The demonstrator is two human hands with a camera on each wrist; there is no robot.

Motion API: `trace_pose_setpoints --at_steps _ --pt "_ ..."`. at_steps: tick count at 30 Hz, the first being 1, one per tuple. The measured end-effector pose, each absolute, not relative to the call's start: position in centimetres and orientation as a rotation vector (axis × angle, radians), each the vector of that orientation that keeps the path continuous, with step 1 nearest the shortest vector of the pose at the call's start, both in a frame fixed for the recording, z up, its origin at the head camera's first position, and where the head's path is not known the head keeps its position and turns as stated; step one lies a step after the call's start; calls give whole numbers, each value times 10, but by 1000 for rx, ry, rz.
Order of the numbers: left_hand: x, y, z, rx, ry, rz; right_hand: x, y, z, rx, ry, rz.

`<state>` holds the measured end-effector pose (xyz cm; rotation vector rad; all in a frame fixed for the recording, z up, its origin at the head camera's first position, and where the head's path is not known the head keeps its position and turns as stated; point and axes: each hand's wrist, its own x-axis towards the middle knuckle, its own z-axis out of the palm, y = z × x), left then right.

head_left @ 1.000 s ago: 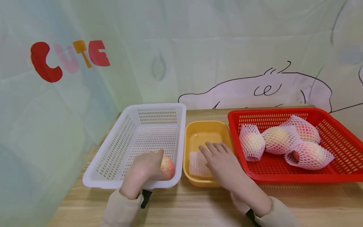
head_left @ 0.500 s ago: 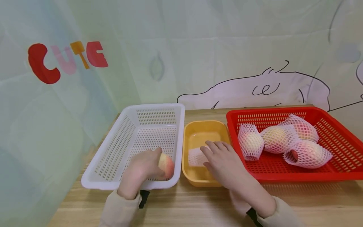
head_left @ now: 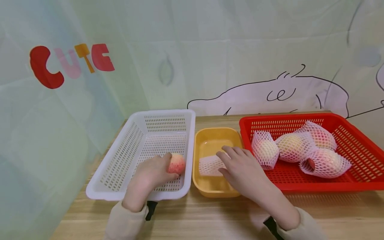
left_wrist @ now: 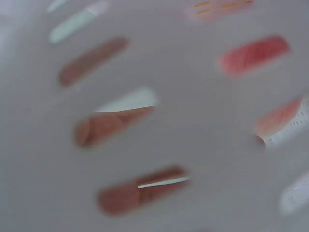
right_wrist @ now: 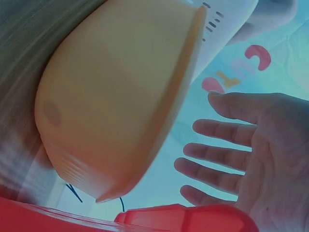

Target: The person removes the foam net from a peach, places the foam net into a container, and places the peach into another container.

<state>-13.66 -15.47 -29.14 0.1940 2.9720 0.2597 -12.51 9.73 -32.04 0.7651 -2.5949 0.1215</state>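
Left hand [head_left: 151, 171]: half curled, thumb on the near side and fingertips on the far left of a round, red-and-yellow peach-like fruit [head_left: 177, 164]. It appears to grip the fruit lightly. Fruit sits low in the white rectangular slotted plastic basket [head_left: 191, 141], left of centre in the frame, near the basket's right wall.

Judgement on handling: smooth and rounded, the fruit could roll, so thumb and fingers should be well round its sides, with light pressure to avoid bruising. Any lift would best go straight up; the basket's right rim stands close by.

Right hand [head_left: 244, 168]: fingers extended and parted, nothing seen in its grasp. It is over the right part of the yellow oblong plastic tub [head_left: 214, 193], centre of the frame. A flat white foam-net sleeve [head_left: 209, 166] lies inside; the fingers hide its right end, so contact cannot be told.

Right of frame: red slotted plastic basket [head_left: 303, 187] with four net-wrapped fruits [head_left: 295, 146]. Its left wall is close beside the right hand, leaving little room on that side.
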Motion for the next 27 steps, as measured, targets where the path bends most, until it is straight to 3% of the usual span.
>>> trace_pose_setpoints --at_steps 27 --pt "-132 -152 -285 263 3084 191 -127 124 -293 637 -2719 246"
